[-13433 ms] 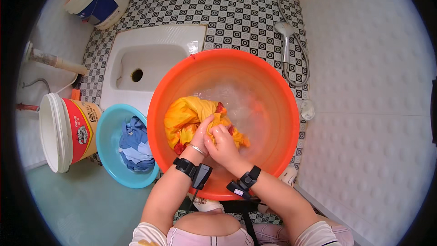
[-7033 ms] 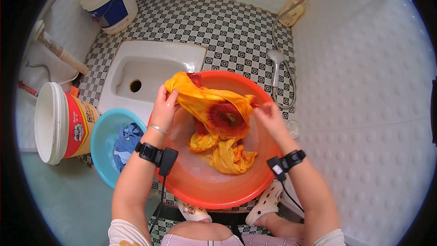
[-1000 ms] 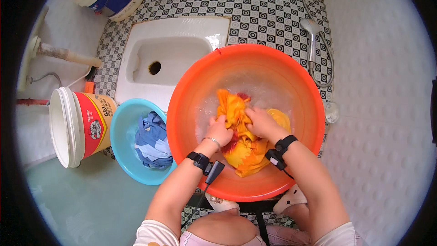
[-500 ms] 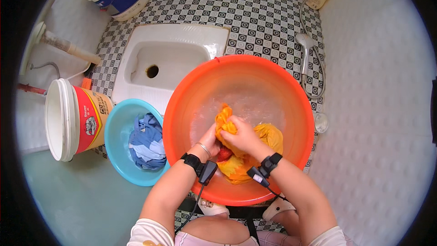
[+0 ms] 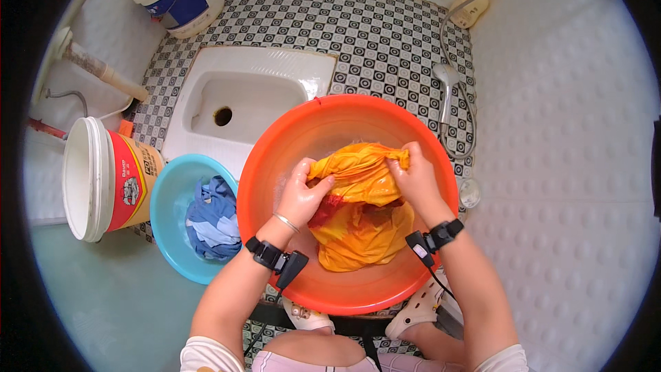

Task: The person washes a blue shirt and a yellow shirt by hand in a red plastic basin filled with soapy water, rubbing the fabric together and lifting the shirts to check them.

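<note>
A wet yellow-orange garment [image 5: 361, 234] with a dark red patch lies partly in the large orange basin [image 5: 427, 272]. Its upper part is stretched out between my two hands above the basin floor. My left hand [image 5: 301, 196] grips the cloth at its left end, thumb laid over the top. Its right end is pinched in my right hand [image 5: 415, 178], close to the basin's right wall. Folds hide some of the fingertips. Each wrist carries a black strap with a small dark box.
Left of the orange basin stands a light blue basin [image 5: 165, 234] holding blue clothes [image 5: 212, 217]. Beyond are a white squat toilet [image 5: 255, 62] and an open bucket [image 5: 127, 186]. A shower head [image 5: 445, 86] with its hose lies at the right wall. Another bucket [image 5: 182, 0] stands far left.
The hands were close together on a bunched, twisted part of the garment. Now they are apart, the right one moved rightward, and the cloth is spread between them. The view has shifted slightly.
</note>
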A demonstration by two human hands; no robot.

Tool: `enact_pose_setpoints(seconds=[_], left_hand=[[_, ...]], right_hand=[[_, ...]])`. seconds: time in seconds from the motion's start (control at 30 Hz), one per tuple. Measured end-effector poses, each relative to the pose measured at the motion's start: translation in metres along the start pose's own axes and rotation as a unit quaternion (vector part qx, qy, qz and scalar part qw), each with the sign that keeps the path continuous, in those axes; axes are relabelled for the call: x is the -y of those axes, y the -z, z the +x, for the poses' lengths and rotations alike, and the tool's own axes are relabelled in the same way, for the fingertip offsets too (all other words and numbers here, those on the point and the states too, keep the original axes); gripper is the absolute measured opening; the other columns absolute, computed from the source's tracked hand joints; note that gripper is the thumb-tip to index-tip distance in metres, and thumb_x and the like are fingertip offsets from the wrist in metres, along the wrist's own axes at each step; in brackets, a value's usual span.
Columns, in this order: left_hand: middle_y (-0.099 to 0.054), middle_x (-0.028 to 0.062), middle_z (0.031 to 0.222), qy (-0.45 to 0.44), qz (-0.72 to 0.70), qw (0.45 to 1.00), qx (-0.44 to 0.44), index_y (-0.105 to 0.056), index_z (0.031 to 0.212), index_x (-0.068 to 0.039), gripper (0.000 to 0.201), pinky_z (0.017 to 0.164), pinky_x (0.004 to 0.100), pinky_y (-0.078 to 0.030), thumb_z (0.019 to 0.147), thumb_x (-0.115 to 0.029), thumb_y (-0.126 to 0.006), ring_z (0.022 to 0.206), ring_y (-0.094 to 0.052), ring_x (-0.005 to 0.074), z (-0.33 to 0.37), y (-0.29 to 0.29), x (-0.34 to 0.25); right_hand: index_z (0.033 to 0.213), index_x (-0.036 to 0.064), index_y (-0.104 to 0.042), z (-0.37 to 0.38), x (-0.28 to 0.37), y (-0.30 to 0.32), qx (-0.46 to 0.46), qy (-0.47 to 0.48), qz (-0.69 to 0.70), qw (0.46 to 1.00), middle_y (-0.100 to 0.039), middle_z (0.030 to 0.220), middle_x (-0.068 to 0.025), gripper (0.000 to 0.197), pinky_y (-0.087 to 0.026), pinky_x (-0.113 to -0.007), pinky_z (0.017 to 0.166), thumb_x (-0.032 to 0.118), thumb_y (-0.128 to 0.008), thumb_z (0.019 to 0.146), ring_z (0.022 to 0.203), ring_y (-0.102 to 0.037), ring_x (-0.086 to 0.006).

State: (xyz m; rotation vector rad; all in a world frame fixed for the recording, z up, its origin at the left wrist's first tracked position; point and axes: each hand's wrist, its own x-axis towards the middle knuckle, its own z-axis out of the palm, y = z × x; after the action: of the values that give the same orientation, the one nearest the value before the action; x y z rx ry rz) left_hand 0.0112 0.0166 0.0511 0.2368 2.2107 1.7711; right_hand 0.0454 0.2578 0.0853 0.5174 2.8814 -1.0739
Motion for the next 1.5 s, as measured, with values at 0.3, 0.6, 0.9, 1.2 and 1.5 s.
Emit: enact_pose_setpoints(seconds=[0.3, 0.6, 0.9, 1.2, 1.5], left_hand=[[-0.056, 0.0158, 0.108, 0.251, 0.141, 0.950, 0.118, -0.049, 0.120, -0.008, 0.045, 0.079, 0.0342, -0.049, 0.081, -0.022, -0.068, 0.093, -0.059, 0.0263, -0.013, -0.004, 0.030], [-0.022, 0.0187, 0.150, 0.135, 0.512, 0.786, 0.320, -0.032, 0.144, -0.038, 0.071, 0.101, 0.0532, -0.035, 0.081, -0.053, -0.061, 0.128, -0.036, 0.0446, -0.043, -0.018, 0.030], [-0.036, 0.0172, 0.135, 0.221, 0.519, 0.711, 0.421, -0.035, 0.142, -0.032, 0.059, 0.094, 0.0493, -0.040, 0.088, -0.040, -0.055, 0.121, -0.045, 0.0404, -0.056, -0.009, 0.034], [-0.014, 0.0212, 0.153, 0.093, 0.509, 0.722, 0.459, -0.037, 0.141, -0.040, 0.079, 0.102, 0.0635, -0.028, 0.071, -0.066, -0.064, 0.131, -0.026, 0.0546, -0.081, -0.030, 0.034], [-0.035, 0.0206, 0.140, 0.171, 0.410, 0.866, 0.231, -0.046, 0.138, -0.023, 0.062, 0.105, 0.0457, -0.032, 0.082, -0.047, -0.060, 0.125, -0.040, 0.0408, -0.030, 0.007, 0.030]], right_hand=[[0.138, 0.0009, -0.034, -0.011, -0.039, 0.001, -0.012, 0.125, 0.183, 0.975, -0.043, 0.137, -0.0205, 0.068, -0.038, -0.037, 0.103, 0.012, -0.068, 0.080, 0.128, -0.044, -0.0314], [0.136, -0.0006, -0.036, -0.104, -0.086, -0.048, 0.327, -0.040, -0.128, 0.935, -0.052, 0.126, -0.0275, 0.087, -0.042, -0.044, 0.099, 0.052, -0.069, 0.074, 0.117, -0.051, -0.0405], [0.116, 0.0061, -0.058, -0.107, -0.055, -0.045, 0.412, 0.120, -0.162, 0.889, -0.061, 0.104, -0.0202, 0.051, -0.045, -0.045, 0.091, 0.042, -0.065, 0.080, 0.102, -0.057, -0.0369], [0.138, 0.0260, -0.046, -0.041, -0.038, -0.066, 0.266, 0.106, -0.271, 0.919, -0.028, 0.150, -0.0161, 0.074, -0.034, -0.050, 0.106, 0.056, -0.068, 0.074, 0.134, -0.028, -0.0439], [0.123, 0.0101, -0.055, -0.021, -0.076, -0.063, 0.188, -0.032, -0.125, 0.974, -0.045, 0.128, -0.0214, 0.058, -0.041, -0.050, 0.093, 0.046, -0.066, 0.078, 0.121, -0.041, -0.0415]])
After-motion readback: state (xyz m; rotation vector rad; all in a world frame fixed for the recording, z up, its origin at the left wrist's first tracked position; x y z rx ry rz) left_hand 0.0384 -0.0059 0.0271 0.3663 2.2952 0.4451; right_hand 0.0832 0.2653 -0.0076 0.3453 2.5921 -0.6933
